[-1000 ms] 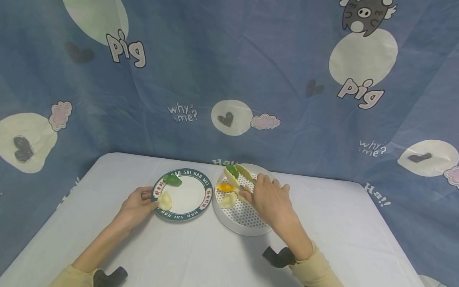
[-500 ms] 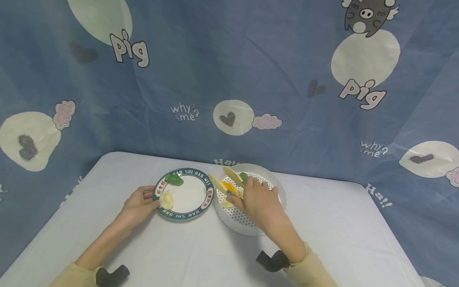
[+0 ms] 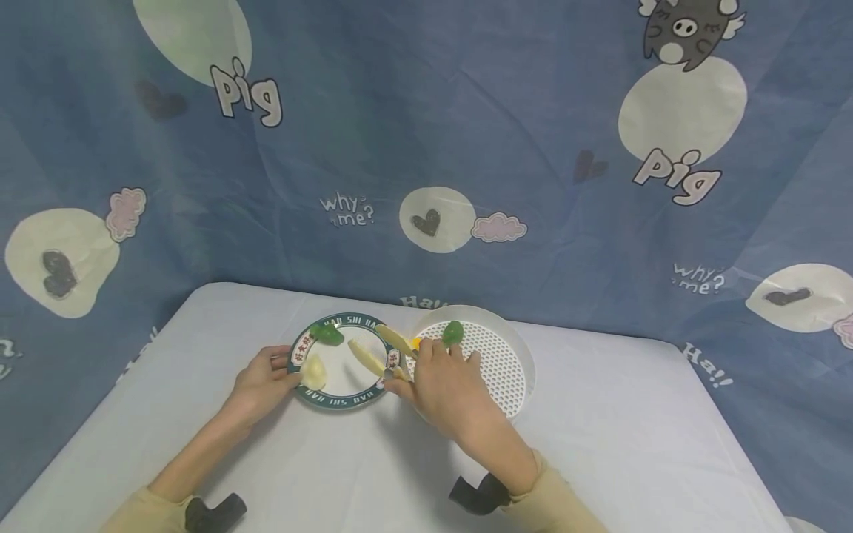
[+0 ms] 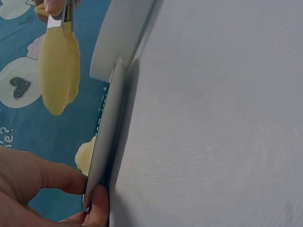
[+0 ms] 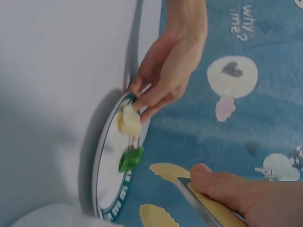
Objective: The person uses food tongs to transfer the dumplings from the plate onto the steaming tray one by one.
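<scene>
My left hand (image 3: pixel 261 381) pinches the left rim of a white plate (image 3: pixel 346 370) with a green lettered border. On the plate lie a green pepper-like piece (image 3: pixel 327 334) and a pale yellow chunk (image 3: pixel 314 371). My right hand (image 3: pixel 445 389) grips yellow-tipped tongs (image 4: pixel 57 71), whose tips are spread apart above the plate's right side with nothing visible between them. Beneath the right hand stands a round white basket (image 3: pixel 526 366) with a perforated floor. Inside it a green piece (image 3: pixel 453 332) shows, and an orange piece (image 3: pixel 416 343) is mostly hidden by the tongs.
Plate and basket stand side by side on a white-covered table (image 3: pixel 620 429). Behind them hangs a blue printed cloth (image 3: pixel 533 148), close to the table's far edge. A black mount (image 3: pixel 480 494) sits at the right wrist.
My right hand has carried the tongs leftward from the basket to over the plate. The green piece, earlier at the tong tips, now lies in the basket. My left hand still holds the plate.
</scene>
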A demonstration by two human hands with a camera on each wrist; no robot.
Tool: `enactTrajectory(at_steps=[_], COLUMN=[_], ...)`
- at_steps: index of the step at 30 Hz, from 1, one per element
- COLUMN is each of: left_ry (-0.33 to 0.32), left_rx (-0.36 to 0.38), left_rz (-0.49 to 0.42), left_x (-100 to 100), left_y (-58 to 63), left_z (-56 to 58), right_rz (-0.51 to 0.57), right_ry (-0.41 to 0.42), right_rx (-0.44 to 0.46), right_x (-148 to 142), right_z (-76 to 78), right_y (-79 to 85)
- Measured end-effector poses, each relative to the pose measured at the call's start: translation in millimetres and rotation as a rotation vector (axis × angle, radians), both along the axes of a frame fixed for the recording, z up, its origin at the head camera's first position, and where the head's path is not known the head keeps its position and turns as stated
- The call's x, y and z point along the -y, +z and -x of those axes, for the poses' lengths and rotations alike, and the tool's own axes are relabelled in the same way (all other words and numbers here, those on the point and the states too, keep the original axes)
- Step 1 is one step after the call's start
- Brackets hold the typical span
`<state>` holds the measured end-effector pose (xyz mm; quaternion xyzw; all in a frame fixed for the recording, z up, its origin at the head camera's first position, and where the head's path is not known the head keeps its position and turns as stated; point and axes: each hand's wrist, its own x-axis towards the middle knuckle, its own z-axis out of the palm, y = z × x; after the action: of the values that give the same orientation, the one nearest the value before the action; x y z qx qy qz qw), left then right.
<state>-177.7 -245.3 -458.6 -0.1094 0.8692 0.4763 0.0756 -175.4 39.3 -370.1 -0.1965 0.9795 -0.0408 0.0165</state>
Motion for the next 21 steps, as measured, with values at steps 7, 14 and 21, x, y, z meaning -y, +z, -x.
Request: enactTrajectory(at_steps=[7, 14, 21], left_ry=[0.009, -0.003, -0.02], left_rx=[-0.004, 0.012, 0.01], left_rz=[0.026, -0.001, -0.049], left_x=[-1, 2, 4], left_y=[1.5, 1.6, 0.3], left_z=[-1.0, 0.4, 2.0], right_rz=[-0.016, -0.019, -0.054], right_ry=[0.038, 0.064, 0.096], right_rx=[-0.015, 0.014, 0.002], right_x=[15, 29, 40], right_z=[-6.3, -10.7, -13.2], right_y=[-5.8, -10.8, -13.9])
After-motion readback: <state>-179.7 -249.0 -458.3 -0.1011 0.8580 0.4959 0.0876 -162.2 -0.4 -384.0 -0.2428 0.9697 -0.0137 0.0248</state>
